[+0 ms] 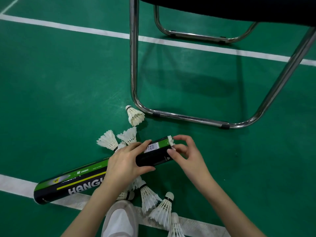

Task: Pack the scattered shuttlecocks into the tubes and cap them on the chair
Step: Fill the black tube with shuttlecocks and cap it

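The left hand (125,161) is gripping the tube (102,170) around its middle, fingers curled over the top and thumb underneath, holding it nearly level and just above the floor (59,82). The right hand (185,151) is pinching a shuttlecock (171,140) at the tube's open mouth, thumb and fingertips closing on the white feathers, which are only just sticking out past the rim. Both forearms are reaching forward and down, wrists angled in toward each other over the tube.

This looks like the loading step: one shuttlecock is going in, and it is probably being seated the last bit of the way. Next, the right hand will likely need to let go and pick another from the floor, feeding it cork-first so the feathers nest rather than crush.

Loose shuttlecocks are lying close around: two (109,140) just beyond the left hand, one (135,116) beside the chair (188,117) leg, and several more (162,209) near the person's white shoe (119,219) along the court line. No cap is showing, and the chair seat is barely in view at the top.
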The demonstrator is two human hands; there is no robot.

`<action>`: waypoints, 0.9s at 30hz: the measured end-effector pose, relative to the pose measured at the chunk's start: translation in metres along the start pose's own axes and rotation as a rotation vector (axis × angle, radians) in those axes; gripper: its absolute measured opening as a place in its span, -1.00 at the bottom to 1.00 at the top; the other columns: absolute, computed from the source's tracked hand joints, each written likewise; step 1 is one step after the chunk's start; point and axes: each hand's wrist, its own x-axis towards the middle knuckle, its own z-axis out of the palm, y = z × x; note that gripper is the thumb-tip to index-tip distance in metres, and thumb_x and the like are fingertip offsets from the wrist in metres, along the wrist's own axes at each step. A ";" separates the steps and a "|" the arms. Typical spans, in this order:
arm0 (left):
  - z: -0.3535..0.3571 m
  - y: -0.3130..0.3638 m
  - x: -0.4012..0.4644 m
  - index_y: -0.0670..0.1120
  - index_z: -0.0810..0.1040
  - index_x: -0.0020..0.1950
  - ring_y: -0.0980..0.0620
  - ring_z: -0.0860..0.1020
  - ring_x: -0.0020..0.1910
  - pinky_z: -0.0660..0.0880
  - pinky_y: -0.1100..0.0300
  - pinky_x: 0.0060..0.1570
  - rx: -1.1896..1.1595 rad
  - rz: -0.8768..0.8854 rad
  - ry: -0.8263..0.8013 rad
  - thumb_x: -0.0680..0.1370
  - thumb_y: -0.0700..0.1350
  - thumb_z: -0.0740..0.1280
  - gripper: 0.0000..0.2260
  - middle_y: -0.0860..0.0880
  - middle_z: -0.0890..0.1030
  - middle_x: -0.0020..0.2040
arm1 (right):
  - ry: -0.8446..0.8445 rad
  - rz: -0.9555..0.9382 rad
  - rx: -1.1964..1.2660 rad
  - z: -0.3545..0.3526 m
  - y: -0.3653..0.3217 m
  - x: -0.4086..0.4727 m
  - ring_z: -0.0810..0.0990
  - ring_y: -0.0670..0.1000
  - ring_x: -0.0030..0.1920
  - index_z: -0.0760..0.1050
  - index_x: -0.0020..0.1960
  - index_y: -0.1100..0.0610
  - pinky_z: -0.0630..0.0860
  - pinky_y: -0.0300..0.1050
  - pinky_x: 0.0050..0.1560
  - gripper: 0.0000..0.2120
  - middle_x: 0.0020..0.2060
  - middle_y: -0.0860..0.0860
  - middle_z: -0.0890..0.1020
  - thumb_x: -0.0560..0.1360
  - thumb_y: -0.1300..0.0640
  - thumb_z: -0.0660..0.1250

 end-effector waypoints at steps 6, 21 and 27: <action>-0.007 -0.003 0.005 0.28 0.25 0.39 0.04 0.49 0.14 0.46 0.12 -0.06 -0.043 0.024 0.030 0.29 0.31 0.40 -0.30 0.16 0.47 0.25 | -0.034 -0.027 -0.118 0.002 0.006 -0.001 0.57 -0.22 0.04 0.52 0.01 -0.03 0.41 -0.43 0.02 -0.89 -0.05 -0.11 0.65 0.51 0.14 0.30; -0.012 -0.015 0.008 0.20 0.38 0.34 -0.04 0.53 0.08 0.49 0.05 -0.12 -0.067 0.071 0.128 0.24 0.23 0.49 -0.30 0.09 0.55 0.19 | -0.362 0.017 -0.049 0.008 -0.004 0.017 0.53 -0.17 0.11 0.48 0.18 0.09 0.41 -0.34 0.18 -0.76 0.08 -0.02 0.60 0.58 0.27 0.15; -0.014 -0.024 0.003 0.23 0.33 0.36 -0.02 0.53 0.11 0.51 0.06 -0.13 -0.039 0.023 0.131 0.25 0.29 0.43 -0.30 0.12 0.53 0.21 | -0.147 -0.011 0.040 0.000 -0.002 0.018 0.59 -0.20 0.00 0.54 0.02 0.06 0.47 -0.38 0.03 -0.85 -0.02 -0.06 0.64 0.51 0.24 0.28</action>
